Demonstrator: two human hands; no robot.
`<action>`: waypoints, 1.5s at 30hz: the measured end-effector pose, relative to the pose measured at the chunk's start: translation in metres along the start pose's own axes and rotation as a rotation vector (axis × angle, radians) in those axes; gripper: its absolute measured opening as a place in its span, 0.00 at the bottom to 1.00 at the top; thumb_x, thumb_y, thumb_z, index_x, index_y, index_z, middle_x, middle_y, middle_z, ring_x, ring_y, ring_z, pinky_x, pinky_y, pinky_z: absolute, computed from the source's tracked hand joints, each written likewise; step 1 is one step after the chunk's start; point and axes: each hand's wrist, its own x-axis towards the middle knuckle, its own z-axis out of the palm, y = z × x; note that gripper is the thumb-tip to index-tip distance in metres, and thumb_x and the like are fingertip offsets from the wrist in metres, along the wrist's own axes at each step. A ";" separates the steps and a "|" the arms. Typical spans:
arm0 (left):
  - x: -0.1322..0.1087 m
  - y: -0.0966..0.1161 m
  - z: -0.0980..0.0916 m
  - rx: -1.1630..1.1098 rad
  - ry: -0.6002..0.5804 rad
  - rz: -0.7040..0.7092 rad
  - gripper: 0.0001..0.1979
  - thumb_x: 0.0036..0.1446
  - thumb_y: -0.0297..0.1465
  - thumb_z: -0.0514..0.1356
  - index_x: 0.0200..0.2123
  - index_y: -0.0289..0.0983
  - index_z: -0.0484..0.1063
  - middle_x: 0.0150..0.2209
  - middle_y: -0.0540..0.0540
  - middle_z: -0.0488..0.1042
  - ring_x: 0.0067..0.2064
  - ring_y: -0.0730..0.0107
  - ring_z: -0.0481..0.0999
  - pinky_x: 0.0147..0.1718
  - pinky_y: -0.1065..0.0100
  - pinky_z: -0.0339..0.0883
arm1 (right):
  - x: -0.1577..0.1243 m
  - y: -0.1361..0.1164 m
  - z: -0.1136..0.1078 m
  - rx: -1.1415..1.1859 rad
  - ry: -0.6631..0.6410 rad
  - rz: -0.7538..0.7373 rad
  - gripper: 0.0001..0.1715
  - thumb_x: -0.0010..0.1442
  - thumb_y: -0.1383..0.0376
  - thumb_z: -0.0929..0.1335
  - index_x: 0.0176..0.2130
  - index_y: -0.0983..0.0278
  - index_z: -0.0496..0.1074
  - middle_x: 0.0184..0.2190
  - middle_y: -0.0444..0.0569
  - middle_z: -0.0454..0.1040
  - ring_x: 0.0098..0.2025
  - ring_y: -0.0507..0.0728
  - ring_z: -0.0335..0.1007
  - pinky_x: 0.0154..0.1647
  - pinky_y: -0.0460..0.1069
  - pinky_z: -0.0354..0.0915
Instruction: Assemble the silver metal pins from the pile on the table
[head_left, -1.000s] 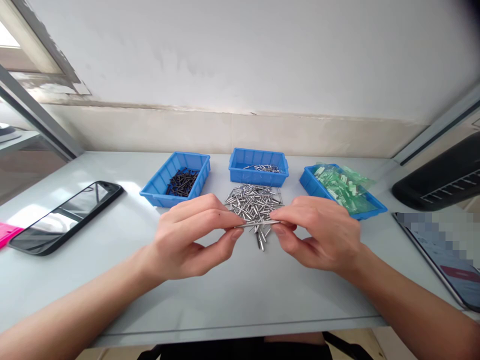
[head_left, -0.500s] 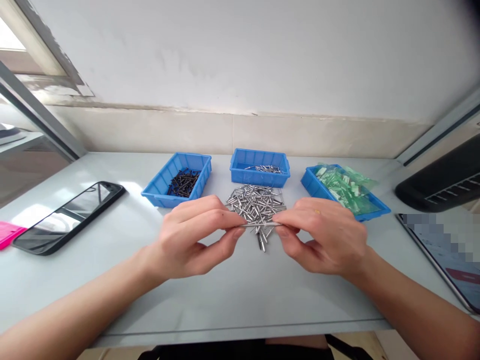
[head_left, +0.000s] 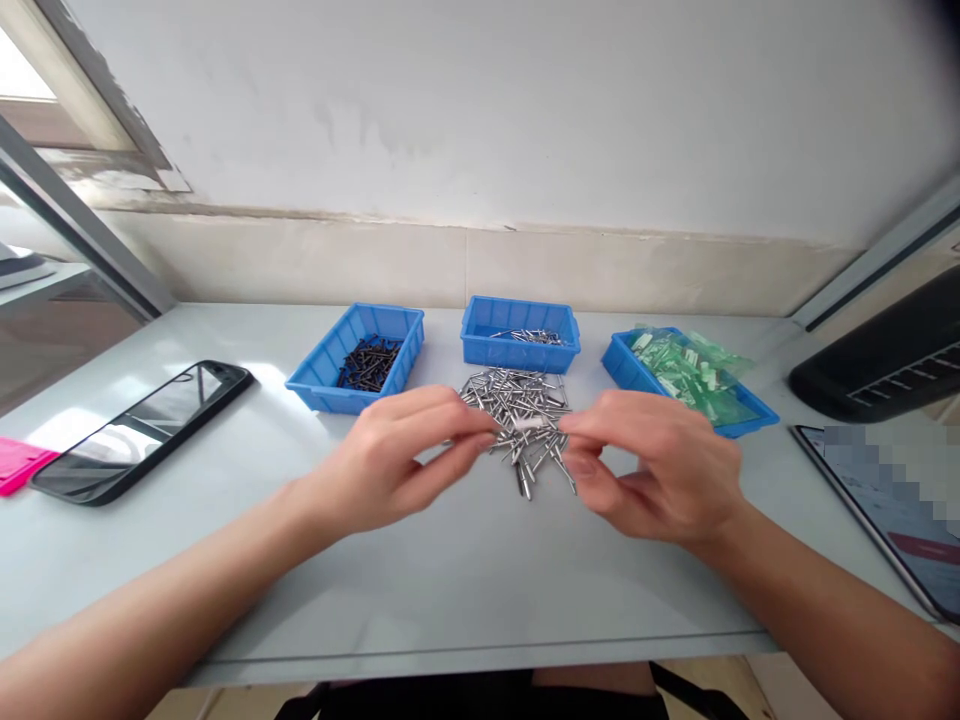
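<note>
My left hand [head_left: 409, 460] is closed in a pinch at the left side of a pile of silver pop rivets [head_left: 517, 395]. Whatever may be between its fingertips is too small to make out. On the pile's right side, my right hand [head_left: 660, 465] has its thumb and index finger apart, with the other fingers curled. A blurred whitish piece [head_left: 529, 423] shows between the two hands over the pile; I cannot tell whether either hand touches it.
Behind the pile is a blue bin [head_left: 519, 354] with some rivets. A left bin [head_left: 337, 398] holds dark screws; a right bin [head_left: 626, 365] holds green plastic packets [head_left: 697, 375]. A phone [head_left: 142, 430], a tablet [head_left: 870, 510] and a black cylinder [head_left: 877, 345] flank the work area.
The rivet stretched between both hands' fingertips is no longer held that way. My right thumb and index finger have parted, and the hands are slightly farther apart.
</note>
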 end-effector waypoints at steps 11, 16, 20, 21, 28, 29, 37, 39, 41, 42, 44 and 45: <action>0.000 -0.048 -0.048 1.123 -0.157 -0.589 0.14 0.61 0.33 0.47 0.28 0.36 0.68 0.28 0.43 0.72 0.35 0.58 0.69 0.30 0.62 0.59 | -0.008 0.004 0.007 -0.084 -0.024 -0.002 0.13 0.57 0.70 0.66 0.44 0.61 0.66 0.23 0.39 0.71 0.22 0.48 0.65 0.24 0.45 0.63; -0.003 -0.046 -0.038 1.031 -0.244 -0.408 0.15 0.63 0.36 0.48 0.38 0.34 0.71 0.35 0.40 0.72 0.40 0.58 0.69 0.37 0.61 0.62 | -0.008 0.005 0.007 -0.111 -0.081 0.039 0.09 0.58 0.70 0.66 0.41 0.62 0.66 0.23 0.39 0.72 0.23 0.48 0.65 0.24 0.44 0.62; -0.002 -0.027 -0.013 0.681 -0.353 -0.108 0.14 0.64 0.35 0.49 0.37 0.36 0.72 0.32 0.45 0.71 0.36 0.65 0.69 0.37 0.64 0.62 | -0.007 0.006 0.007 -0.110 -0.083 0.045 0.10 0.57 0.71 0.66 0.41 0.62 0.67 0.23 0.40 0.72 0.23 0.47 0.65 0.26 0.44 0.62; -0.003 -0.022 -0.006 0.574 -0.397 -0.059 0.13 0.63 0.34 0.49 0.36 0.37 0.72 0.30 0.47 0.71 0.34 0.67 0.69 0.35 0.66 0.63 | -0.007 0.006 0.006 -0.113 -0.085 0.047 0.10 0.57 0.71 0.66 0.41 0.63 0.67 0.23 0.40 0.72 0.23 0.47 0.65 0.26 0.45 0.62; -0.003 -0.011 0.005 0.317 -0.489 0.072 0.14 0.64 0.31 0.49 0.33 0.37 0.73 0.28 0.47 0.72 0.31 0.70 0.69 0.32 0.68 0.62 | -0.009 0.006 0.006 -0.122 -0.158 0.054 0.07 0.57 0.71 0.67 0.38 0.63 0.68 0.23 0.41 0.71 0.23 0.48 0.62 0.25 0.45 0.59; -0.002 -0.018 -0.003 0.366 -0.456 0.020 0.14 0.64 0.32 0.49 0.34 0.37 0.73 0.28 0.47 0.72 0.32 0.69 0.69 0.34 0.68 0.63 | -0.009 0.006 0.006 -0.124 -0.168 0.056 0.06 0.57 0.71 0.66 0.37 0.63 0.68 0.22 0.40 0.70 0.23 0.48 0.60 0.25 0.45 0.59; -0.012 -0.094 -0.068 0.832 -0.344 -0.669 0.16 0.59 0.37 0.50 0.40 0.39 0.75 0.40 0.42 0.71 0.47 0.55 0.67 0.48 0.57 0.62 | -0.004 0.001 0.004 -0.112 -0.220 0.057 0.05 0.58 0.72 0.64 0.33 0.64 0.69 0.18 0.38 0.62 0.21 0.47 0.54 0.23 0.44 0.54; -0.016 -0.100 -0.067 0.801 -0.339 -0.735 0.15 0.58 0.38 0.52 0.39 0.41 0.76 0.44 0.43 0.69 0.49 0.56 0.66 0.51 0.58 0.61 | -0.003 0.000 0.005 -0.107 -0.220 0.050 0.05 0.58 0.73 0.64 0.33 0.65 0.69 0.18 0.38 0.62 0.21 0.47 0.53 0.23 0.44 0.53; -0.018 -0.103 -0.064 0.823 -0.322 -0.753 0.16 0.58 0.39 0.52 0.41 0.42 0.76 0.47 0.42 0.68 0.53 0.54 0.64 0.52 0.57 0.60 | -0.003 0.000 0.005 -0.104 -0.226 0.048 0.06 0.58 0.73 0.64 0.33 0.65 0.69 0.19 0.38 0.62 0.22 0.47 0.53 0.23 0.44 0.53; -0.019 -0.105 -0.064 0.838 -0.329 -0.752 0.16 0.58 0.39 0.52 0.42 0.42 0.76 0.48 0.41 0.67 0.54 0.53 0.62 0.53 0.57 0.59 | -0.002 0.000 0.005 -0.106 -0.233 0.049 0.06 0.58 0.73 0.63 0.33 0.65 0.69 0.19 0.38 0.62 0.22 0.47 0.53 0.23 0.44 0.53; -0.019 -0.111 -0.066 0.866 -0.366 -0.732 0.16 0.58 0.37 0.52 0.42 0.42 0.76 0.50 0.40 0.65 0.57 0.51 0.59 0.54 0.55 0.58 | -0.002 0.001 0.004 -0.108 -0.237 0.044 0.06 0.59 0.72 0.63 0.32 0.65 0.69 0.18 0.38 0.61 0.22 0.47 0.53 0.23 0.44 0.53; -0.018 -0.115 -0.068 0.872 -0.389 -0.707 0.15 0.57 0.36 0.53 0.41 0.42 0.77 0.52 0.41 0.64 0.58 0.51 0.58 0.54 0.55 0.57 | -0.001 0.001 0.004 -0.108 -0.238 0.042 0.06 0.59 0.72 0.63 0.32 0.65 0.69 0.18 0.38 0.61 0.21 0.47 0.53 0.23 0.44 0.52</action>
